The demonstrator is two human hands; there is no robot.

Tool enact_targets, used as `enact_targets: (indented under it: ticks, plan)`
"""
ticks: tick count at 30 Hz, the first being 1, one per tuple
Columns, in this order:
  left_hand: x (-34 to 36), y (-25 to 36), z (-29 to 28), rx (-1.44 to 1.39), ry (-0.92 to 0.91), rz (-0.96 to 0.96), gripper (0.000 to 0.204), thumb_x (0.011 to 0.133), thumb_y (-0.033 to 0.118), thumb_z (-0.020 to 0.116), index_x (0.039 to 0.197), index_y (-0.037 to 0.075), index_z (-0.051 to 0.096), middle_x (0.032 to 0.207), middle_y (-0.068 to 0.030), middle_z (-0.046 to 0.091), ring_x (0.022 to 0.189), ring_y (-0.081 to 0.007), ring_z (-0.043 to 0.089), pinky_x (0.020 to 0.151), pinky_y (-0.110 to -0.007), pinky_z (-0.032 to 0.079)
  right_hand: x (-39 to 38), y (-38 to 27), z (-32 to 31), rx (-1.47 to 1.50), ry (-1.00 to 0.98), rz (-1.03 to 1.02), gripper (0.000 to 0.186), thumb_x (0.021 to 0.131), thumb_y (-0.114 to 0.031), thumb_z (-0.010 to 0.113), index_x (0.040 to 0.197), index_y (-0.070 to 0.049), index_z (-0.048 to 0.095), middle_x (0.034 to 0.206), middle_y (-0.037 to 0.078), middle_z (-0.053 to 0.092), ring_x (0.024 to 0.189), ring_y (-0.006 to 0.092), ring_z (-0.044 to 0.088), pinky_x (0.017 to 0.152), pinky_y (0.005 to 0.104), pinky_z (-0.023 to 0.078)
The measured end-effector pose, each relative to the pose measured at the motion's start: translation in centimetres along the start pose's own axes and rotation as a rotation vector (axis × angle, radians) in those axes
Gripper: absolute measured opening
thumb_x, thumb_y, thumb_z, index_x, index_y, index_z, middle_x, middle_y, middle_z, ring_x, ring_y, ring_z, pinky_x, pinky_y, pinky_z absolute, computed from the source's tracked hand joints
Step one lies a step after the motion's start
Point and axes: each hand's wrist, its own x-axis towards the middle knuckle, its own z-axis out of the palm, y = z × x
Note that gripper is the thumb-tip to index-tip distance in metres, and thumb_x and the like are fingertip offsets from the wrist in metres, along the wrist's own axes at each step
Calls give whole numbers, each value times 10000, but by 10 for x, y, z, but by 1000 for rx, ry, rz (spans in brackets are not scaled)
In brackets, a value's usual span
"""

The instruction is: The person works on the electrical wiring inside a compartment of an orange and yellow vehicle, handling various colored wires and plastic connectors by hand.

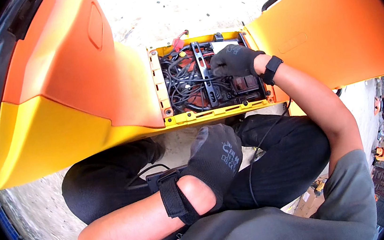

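Right hand [232,61], in a dark glove, is curled above the open compartment, its fingers bent inward; I cannot tell if something is pinched under them. Directly below and to its left is a slotted metal bracket [204,73], and farther to its left lie many black wires [178,81], tangled. Beyond these wires, away from the person, a red connector [178,45] stands near the rim. Nearer to the person than this hand is a dark box [245,84]. Left hand [214,148], also gloved, is over the lap, outside the yellow frame [205,115]; its fingers are hidden, so its grip cannot be told.

As I judge, opening the compartment is done, and the bracket lies across it. The wiring seems unfinished: wires are not neatly gathered, and no cover lies over them.
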Motion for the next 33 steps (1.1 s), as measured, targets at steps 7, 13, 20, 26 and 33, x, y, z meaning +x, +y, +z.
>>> enact_targets:
  ticks: [7,13,20,26,33]
  plan:
    - [9,-12,-11,86,-24,-57,183,811,141,595,948,35,655,840,-91,628,792,-230,626,654,-353,475,19,-8,5,-45,386,-136,195,877,-211,579,976,-75,677,943,156,669,931,352,637,829,441,495]
    - [21,-28,-3,151,11,-120,169,830,128,572,924,3,638,807,-111,623,765,-250,641,645,-369,504,30,-27,18,-152,315,-176,428,846,-93,604,1272,-100,568,1313,112,575,1199,338,527,1018,435,415]
    - [18,-33,-10,78,-37,-193,171,834,124,564,938,15,645,865,-131,627,804,-272,646,694,-394,526,40,-47,17,-267,204,-273,467,826,-89,629,1289,-117,577,1299,115,589,1216,335,518,1033,440,415]
    - [19,-35,-8,48,-78,-234,171,832,121,562,945,19,640,871,-125,628,823,-268,647,694,-398,523,33,-48,19,-138,174,-311,342,825,-107,599,1162,-126,645,1156,112,643,1129,308,584,923,443,494]
    - [21,-41,-1,156,-74,-233,169,820,122,569,943,26,634,885,-119,630,828,-267,647,692,-377,521,34,-56,22,-272,152,-264,323,840,-152,616,1157,-90,628,1114,124,642,1077,313,590,901,431,479]
